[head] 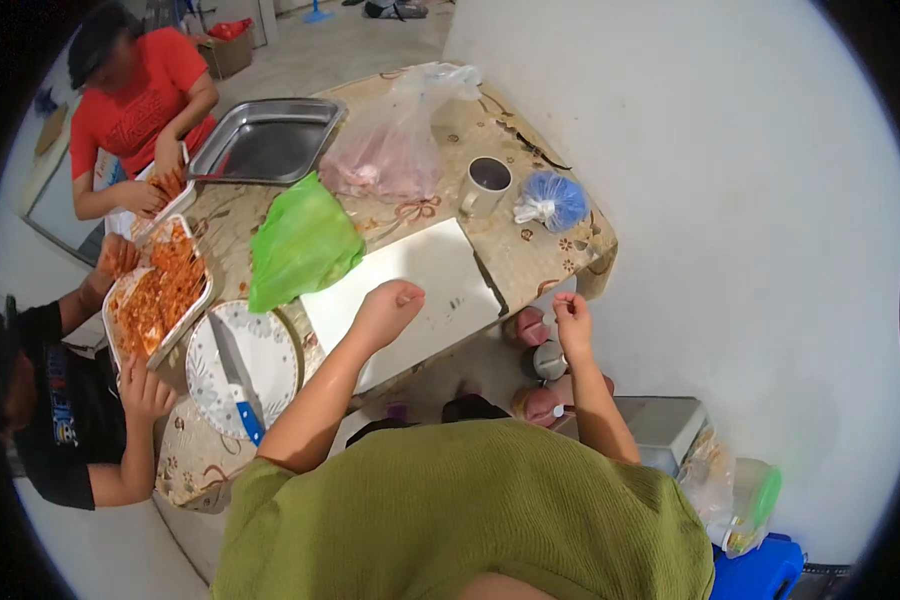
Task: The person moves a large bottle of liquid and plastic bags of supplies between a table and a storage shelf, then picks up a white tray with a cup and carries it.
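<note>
My left hand point(391, 309) is above the white board point(439, 274), its fingers curled into a loose fist with nothing visible in it. Past the table's front edge, my right hand point(573, 319) hangs in the air with thumb and fingertips pinched together. I see no object in it either. Dark smudges mark the board's right part. A light-green plastic bag point(307, 244) overlaps the board's far left corner. To the left, a kitchen knife point(232, 375) with a blue and white handle lies across a floral plate point(270, 352).
A mug point(480, 196), a knotted blue bag point(559, 201), a clear bag of pinkish contents point(390, 150) and a metal tray point(262, 142) occupy the patterned table point(217, 225). Two people at left handle red-coated food in white trays point(195, 300). Bottles point(536, 405) stand below; a wall point(697, 225) rises right.
</note>
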Motion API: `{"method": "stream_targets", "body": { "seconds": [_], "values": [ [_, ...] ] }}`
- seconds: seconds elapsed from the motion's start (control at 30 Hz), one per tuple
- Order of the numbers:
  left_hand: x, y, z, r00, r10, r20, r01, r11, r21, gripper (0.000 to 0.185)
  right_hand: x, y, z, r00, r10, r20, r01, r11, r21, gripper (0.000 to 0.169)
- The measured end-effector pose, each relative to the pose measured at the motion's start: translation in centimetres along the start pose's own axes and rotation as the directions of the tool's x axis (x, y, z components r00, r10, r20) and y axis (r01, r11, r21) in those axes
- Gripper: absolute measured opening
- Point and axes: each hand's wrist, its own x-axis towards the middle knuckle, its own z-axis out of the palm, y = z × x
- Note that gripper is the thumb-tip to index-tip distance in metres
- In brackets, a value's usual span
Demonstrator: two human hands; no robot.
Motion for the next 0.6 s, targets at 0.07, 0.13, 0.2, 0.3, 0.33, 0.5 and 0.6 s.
{"method": "stream_targets", "body": {
  "seconds": [0.07, 0.13, 0.2, 0.3, 0.33, 0.5, 0.6],
  "values": [
    [4.1, 0.6, 1.0, 1.0, 0.025, 0.005, -0.026, 0.999, 0.047, 0.025, 3.9, 0.0, -0.2, 0.991, -0.124, -0.04, 0.122, 0.991, -0.058, 0.012],
    [8.7, 1.3, 2.5, 0.998, 0.056, -0.02, -0.054, 0.993, 0.108, 0.03, 8.8, 0.5, -1.3, 0.92, -0.387, -0.052, 0.367, 0.902, -0.229, 0.015],
    [13.1, 1.5, 4.1, 0.992, 0.012, -0.122, -0.001, 0.996, 0.089, 0.037, 13.2, -0.4, -1.8, 0.814, -0.574, 0.088, 0.524, 0.659, -0.539, 0.024],
    [18.2, 0.9, 6.2, 0.972, 0.0, -0.236, 0.041, 0.985, 0.167, 0.048, 16.7, -5.0, -0.6, 0.776, -0.544, 0.318, 0.59, 0.45, -0.671, 0.046],
    [18.9, 1.9, 6.5, 0.977, -0.073, -0.203, 0.111, 0.977, 0.182, 0.048, 17.2, -5.8, -0.1, 0.779, -0.521, 0.348, 0.585, 0.406, -0.702, 0.047],
    [21.7, 2.3, 7.7, 0.91, -0.398, -0.118, 0.407, 0.911, 0.062, 0.041, 21.3, -5.4, 0.9, 0.748, -0.533, 0.395, 0.615, 0.335, -0.714, 0.048],
    [22.5, 1.4, 8.7, 0.843, -0.536, 0.039, 0.514, 0.781, -0.354, 0.035, 24.8, -3.7, 0.2, 0.797, -0.477, 0.371, 0.581, 0.436, -0.688, 0.047]
  ]
}}
